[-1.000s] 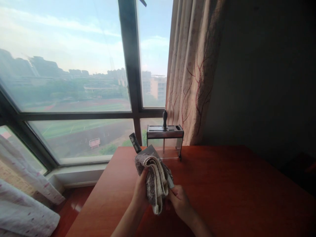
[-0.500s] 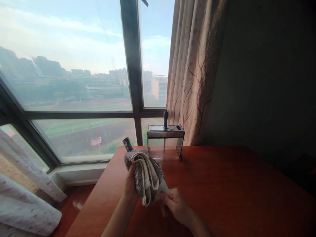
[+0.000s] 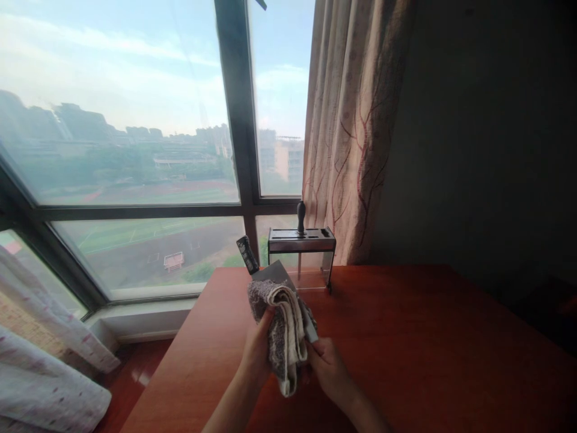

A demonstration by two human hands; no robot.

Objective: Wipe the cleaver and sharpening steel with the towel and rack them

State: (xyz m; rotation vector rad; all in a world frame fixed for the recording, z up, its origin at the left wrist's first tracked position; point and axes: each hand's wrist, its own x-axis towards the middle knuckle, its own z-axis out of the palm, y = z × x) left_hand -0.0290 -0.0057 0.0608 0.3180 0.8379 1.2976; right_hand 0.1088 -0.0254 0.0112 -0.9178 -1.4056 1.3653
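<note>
A folded grey-and-white towel is clasped in my left hand, its thumb over the near side. The towel lies against a cleaver, whose wide grey blade shows above the cloth and again at its right edge. The cleaver's black handle points up and away to the left. My right hand is closed on the blade's near right end, with some of its fingers hidden beneath. Towel and cleaver are held above the front part of the table. Much of the blade is covered by the towel.
On the wooden table, near its far edge, stands a clear-sided knife holder with a black-handled tool upright in a slot. Behind are a window and a long curtain. Another pale curtain hangs at lower left.
My left hand and the towel have moved right and toward me along the blade. More of the blade now shows near the handle. The right hand has shifted slightly right.
</note>
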